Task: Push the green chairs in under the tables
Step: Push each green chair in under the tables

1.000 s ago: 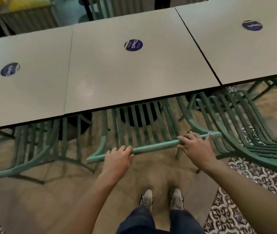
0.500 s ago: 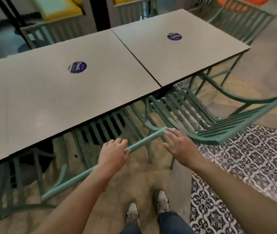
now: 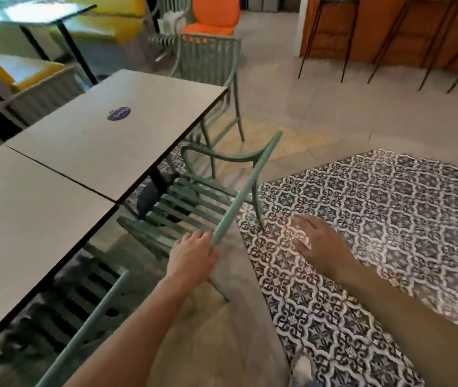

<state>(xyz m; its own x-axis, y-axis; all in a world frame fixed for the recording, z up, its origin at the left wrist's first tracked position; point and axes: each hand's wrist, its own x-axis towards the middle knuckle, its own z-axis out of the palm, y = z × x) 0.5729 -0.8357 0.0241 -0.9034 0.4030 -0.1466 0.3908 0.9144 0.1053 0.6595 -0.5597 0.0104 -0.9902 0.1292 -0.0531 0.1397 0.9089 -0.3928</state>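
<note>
A green slatted chair (image 3: 191,205) stands angled out from the grey table (image 3: 110,143), its top rail (image 3: 244,191) running diagonally toward me. My left hand (image 3: 191,255) touches the near end of that rail; blur hides whether the fingers grip it. My right hand (image 3: 314,238) hovers to the right over the patterned floor, fingers spread, holding nothing. At lower left, another green chair (image 3: 96,311) sits tucked under the nearer table (image 3: 27,219). A third green chair (image 3: 208,60) stands at the table's far end.
Patterned tiles (image 3: 375,219) cover the floor on the right. Thin black stool legs (image 3: 347,51) stand before a wooden counter at top right. An orange cushioned seat (image 3: 211,15), yellow seats and a small table (image 3: 35,12) fill the back left.
The view has swung right. Both hands have left the rail of the chair now under the table. My left hand has moved to the neighbouring chair's rail and my right hand hangs free.
</note>
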